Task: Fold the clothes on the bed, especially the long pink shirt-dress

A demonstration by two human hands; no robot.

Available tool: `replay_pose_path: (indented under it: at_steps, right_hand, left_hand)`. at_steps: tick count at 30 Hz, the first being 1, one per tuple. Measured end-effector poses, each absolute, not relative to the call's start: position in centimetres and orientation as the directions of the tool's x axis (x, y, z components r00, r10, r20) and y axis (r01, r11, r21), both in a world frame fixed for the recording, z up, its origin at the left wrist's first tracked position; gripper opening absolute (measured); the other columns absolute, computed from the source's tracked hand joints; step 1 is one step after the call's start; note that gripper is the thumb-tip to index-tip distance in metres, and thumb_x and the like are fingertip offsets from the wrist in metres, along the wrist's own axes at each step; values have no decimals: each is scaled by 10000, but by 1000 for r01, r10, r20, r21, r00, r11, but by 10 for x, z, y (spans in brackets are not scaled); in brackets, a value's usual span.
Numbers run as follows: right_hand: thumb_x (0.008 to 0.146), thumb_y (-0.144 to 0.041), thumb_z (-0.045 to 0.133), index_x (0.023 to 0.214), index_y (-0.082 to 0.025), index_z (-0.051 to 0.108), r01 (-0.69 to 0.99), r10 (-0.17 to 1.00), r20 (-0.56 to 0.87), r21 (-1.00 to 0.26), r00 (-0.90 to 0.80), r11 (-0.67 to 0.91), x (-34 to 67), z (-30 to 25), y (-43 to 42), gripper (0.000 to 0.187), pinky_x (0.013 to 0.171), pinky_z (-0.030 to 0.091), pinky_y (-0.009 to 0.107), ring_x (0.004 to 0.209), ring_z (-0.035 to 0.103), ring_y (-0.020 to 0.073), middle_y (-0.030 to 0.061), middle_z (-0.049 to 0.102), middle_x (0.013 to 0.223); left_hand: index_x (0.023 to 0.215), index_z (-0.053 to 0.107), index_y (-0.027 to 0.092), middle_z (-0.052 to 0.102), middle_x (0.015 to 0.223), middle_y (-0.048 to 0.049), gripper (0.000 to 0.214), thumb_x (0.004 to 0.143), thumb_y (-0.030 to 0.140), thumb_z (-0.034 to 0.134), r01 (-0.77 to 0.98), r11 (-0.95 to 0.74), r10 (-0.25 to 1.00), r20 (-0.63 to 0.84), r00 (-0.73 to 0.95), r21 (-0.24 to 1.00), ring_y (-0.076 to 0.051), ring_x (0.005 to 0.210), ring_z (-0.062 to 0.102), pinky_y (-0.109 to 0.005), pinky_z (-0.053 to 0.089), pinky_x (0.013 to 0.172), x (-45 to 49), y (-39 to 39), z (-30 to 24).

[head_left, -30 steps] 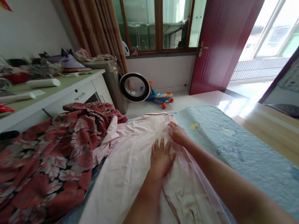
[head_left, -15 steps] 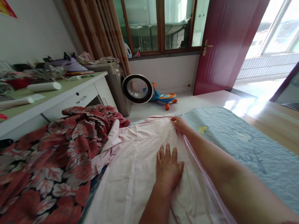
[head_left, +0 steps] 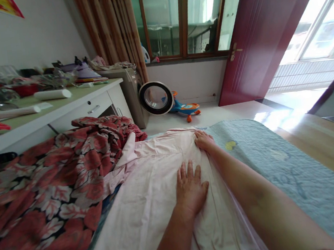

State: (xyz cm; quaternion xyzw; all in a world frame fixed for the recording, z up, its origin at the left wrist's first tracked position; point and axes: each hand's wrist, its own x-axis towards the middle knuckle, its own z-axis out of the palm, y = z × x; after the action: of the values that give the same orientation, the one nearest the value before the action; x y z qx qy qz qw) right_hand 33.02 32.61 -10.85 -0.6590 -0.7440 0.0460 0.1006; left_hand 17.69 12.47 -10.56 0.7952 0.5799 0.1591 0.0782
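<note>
Head view: left hand (head_left: 191,191) splayed on pink shirt (head_left: 150,184); right hand (head_left: 204,140) at hem, grip unclear; creasing risk from uneven tugging.

- Left hand (head_left: 191,189): palm down, flat, fingers straight and slightly spread, thumb out to the right.
- Right hand (head_left: 204,140): ahead of the left and just to its right, fingers curled down; grip unclear.
- Left forearm (head_left: 172,242) and right forearm (head_left: 255,199): bare, extended forward, right reaching further. Hands apart.

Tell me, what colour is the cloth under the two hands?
The flat cloth garment is pale pink, clearest in the head view.
</note>
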Motion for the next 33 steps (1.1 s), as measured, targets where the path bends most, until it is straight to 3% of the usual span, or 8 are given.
replay_pose_path:
  at_steps: [4, 10, 13, 16, 24, 29, 33]
  right_hand:
    - [947, -340, 316, 1471, -245, 384, 974, 997, 64, -215, -52, 65, 331, -109, 328, 537, 1116, 249, 496, 1389, 320, 275, 60, 333, 1562]
    - [968, -322, 288, 1493, -136, 348, 972, 995, 89, -229, -42, 61, 331, -97, 316, 560, 1135, 260, 388, 1429, 291, 250, 127, 306, 1572]
    - [983, -347, 294, 1484, -162, 367, 960, 983, 102, -223, -149, 169, 324, -98, 299, 539, 1157, 228, 353, 1456, 239, 205, 95, 285, 1587]
    - [986, -421, 315, 1467, -146, 385, 952, 971, 87, -198, -221, 234, 314, -103, 285, 559, 1165, 210, 403, 1459, 236, 233, 123, 277, 1587]
    - [969, -503, 336, 1480, -165, 367, 979, 989, 79, -150, -127, 138, 304, -108, 279, 613, 1151, 213, 468, 1466, 200, 283, 122, 226, 1606]
    - [927, -435, 430, 1454, -126, 413, 939, 982, 107, -293, -155, 180, 314, -99, 288, 611, 1147, 257, 468, 1425, 309, 299, 156, 351, 1546]
    - [935, -308, 368, 1454, -106, 407, 907, 965, 164, -339, -202, 248, 322, -91, 276, 559, 1143, 294, 407, 1408, 351, 245, 151, 413, 1510]
  left_hand:
    - [1448, 433, 276, 291, 1590, -88, 609, 888, 507, 491, 900, -306, 951, 142, 275, 310, -348, 1472, 203, -552, 217, 1174, 177, 125, -105]
    - [1455, 428, 251, 271, 1598, -97, 622, 895, 519, 479, 899, -303, 953, 120, 279, 315, -342, 1481, 174, -529, 183, 1193, 177, 125, -103]
    - [1453, 432, 252, 280, 1595, -94, 619, 897, 519, 477, 900, -305, 952, 128, 279, 312, -343, 1481, 174, -531, 177, 1193, 177, 125, -103]
    - [1458, 423, 259, 288, 1592, -88, 624, 897, 528, 469, 900, -303, 952, 133, 274, 312, -340, 1478, 184, -530, 178, 1192, 176, 124, -103]
    - [1466, 414, 258, 257, 1604, -90, 644, 895, 549, 474, 902, -292, 957, 99, 274, 318, -338, 1483, 168, -517, 171, 1198, 176, 124, -101]
    - [1475, 394, 250, 317, 1582, -76, 619, 927, 538, 426, 902, -293, 956, 121, 268, 318, -305, 1466, 237, -492, 211, 1192, 175, 124, -95]
    - [1472, 395, 198, 398, 1539, -80, 516, 991, 365, 315, 908, -243, 965, 176, 192, 341, -247, 1435, 316, -476, 228, 1191, 170, 128, -88]
